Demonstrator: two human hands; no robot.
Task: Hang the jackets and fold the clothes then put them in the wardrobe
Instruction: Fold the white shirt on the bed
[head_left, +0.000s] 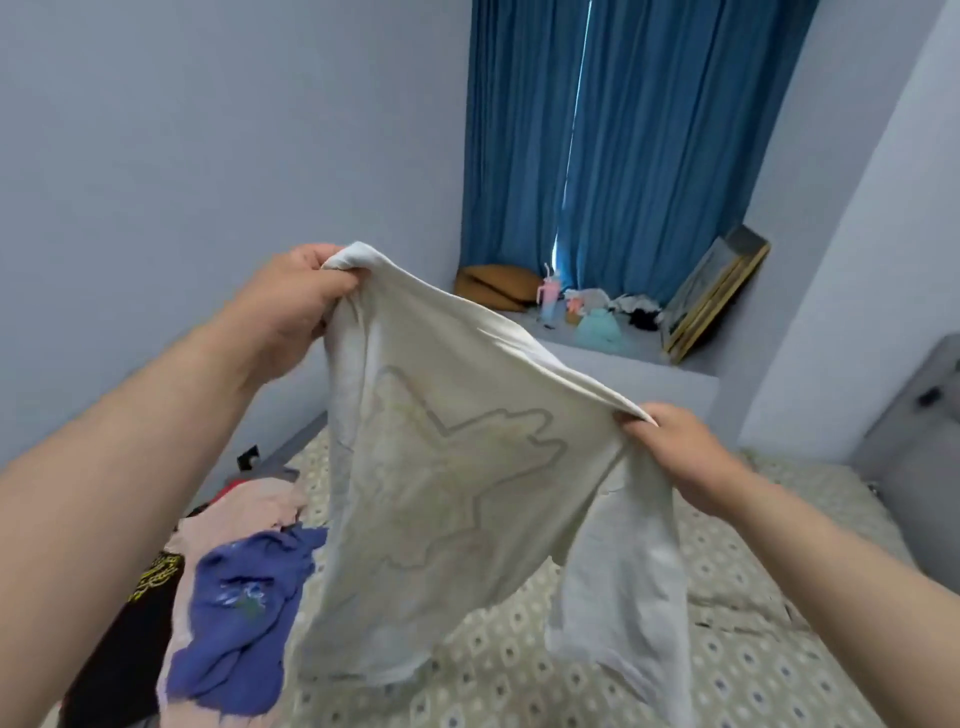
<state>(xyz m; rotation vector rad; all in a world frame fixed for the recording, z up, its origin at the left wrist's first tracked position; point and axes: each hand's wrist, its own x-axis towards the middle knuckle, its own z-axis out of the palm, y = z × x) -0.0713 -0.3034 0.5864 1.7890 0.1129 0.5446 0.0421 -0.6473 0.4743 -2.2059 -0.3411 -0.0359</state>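
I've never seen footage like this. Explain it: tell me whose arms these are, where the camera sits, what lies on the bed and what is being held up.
No machine here: a person wears one wide-angle camera on the head, so you look down along their bare arms. The left hand and the right hand each grip the upper edge of an off-white T-shirt with a faint outlined print, holding it spread above a bed with a patterned beige sheet. At the bed's left lie unfolded clothes: a crumpled blue garment, a pale pink garment and a black garment with yellow print. Blue curtains hang behind.
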